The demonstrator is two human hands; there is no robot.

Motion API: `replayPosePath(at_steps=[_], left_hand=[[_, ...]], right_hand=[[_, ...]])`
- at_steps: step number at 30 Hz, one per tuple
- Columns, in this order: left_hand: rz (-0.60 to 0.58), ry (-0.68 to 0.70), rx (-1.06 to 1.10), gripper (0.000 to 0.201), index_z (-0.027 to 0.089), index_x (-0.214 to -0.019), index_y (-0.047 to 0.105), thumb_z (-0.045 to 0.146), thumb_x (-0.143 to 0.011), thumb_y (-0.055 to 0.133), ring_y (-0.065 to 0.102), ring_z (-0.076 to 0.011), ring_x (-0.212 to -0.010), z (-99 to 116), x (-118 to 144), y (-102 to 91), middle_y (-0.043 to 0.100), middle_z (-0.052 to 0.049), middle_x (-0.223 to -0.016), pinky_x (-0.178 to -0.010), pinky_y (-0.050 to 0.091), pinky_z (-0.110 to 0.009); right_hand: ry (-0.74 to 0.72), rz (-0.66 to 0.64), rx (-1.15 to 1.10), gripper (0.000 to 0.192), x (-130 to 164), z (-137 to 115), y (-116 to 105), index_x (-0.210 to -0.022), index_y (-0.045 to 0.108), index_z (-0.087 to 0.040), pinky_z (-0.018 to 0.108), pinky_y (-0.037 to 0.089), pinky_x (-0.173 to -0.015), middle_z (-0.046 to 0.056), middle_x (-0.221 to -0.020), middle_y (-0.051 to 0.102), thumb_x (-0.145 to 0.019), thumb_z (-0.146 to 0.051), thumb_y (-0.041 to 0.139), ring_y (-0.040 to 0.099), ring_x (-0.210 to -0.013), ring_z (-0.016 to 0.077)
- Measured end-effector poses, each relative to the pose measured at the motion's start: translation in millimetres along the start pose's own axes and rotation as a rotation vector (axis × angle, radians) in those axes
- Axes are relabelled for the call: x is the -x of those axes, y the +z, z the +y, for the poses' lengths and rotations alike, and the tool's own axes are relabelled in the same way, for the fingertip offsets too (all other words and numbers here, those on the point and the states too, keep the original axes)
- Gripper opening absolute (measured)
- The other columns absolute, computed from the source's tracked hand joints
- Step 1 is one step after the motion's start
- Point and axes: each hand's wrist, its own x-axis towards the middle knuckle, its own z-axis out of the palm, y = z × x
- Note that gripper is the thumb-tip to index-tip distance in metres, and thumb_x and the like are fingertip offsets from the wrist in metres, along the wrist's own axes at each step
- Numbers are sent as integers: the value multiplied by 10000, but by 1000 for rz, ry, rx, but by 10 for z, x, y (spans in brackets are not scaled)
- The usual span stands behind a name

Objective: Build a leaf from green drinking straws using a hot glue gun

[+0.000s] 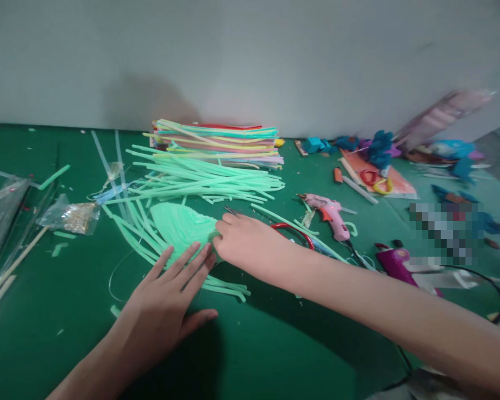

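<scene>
A pale green leaf-shaped piece made of pipe cleaners (pixel 181 222) lies on the green table, with long loose stems trailing from its left and lower sides. My left hand (pixel 166 294) rests over its lower edge, fingers stretched out and spread, thumb apart. At the piece's right tip, my right hand (pixel 244 239) is closed, its curled fingers pinching the tip; the fingertips are partly hidden. Under my right forearm lie scissors with a red handle (pixel 295 226), mostly covered, the blade tips showing beyond my knuckles.
Behind the leaf lie loose green pipe cleaners (pixel 216 180) and a multicoloured bundle (pixel 220 139). A pink glue gun (pixel 329 214) with a cord is at right, near a purple tool (pixel 395 264). A small plastic bag (pixel 73 216) and wooden sticks (pixel 20 266) lie left. The wall (pixel 250 61) bounds the table's back.
</scene>
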Motion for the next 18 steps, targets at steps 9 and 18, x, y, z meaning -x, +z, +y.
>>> replayPosePath(at_steps=[9,18], left_hand=[[3,-3,-5,714,155,-1497,375,583,-931,449,362,-281,-1428,-7,5,6,407,-83,-1538,-1230,78,-461],[31,-25,37,723,160,-1509,349,581,-931,456,367,-279,-1425,3,25,26,410,-86,-1539,-1228,120,-470]], right_hand=[[43,-130,-137,132,-159,159,-144,-982,671,-105,297,425,-624,103,-878,696,-861,-65,636,667,-835,238],[76,303,-437,202,331,243,324,-1055,662,-181,351,458,-894,75,-1046,639,-870,-256,696,539,-1022,200]])
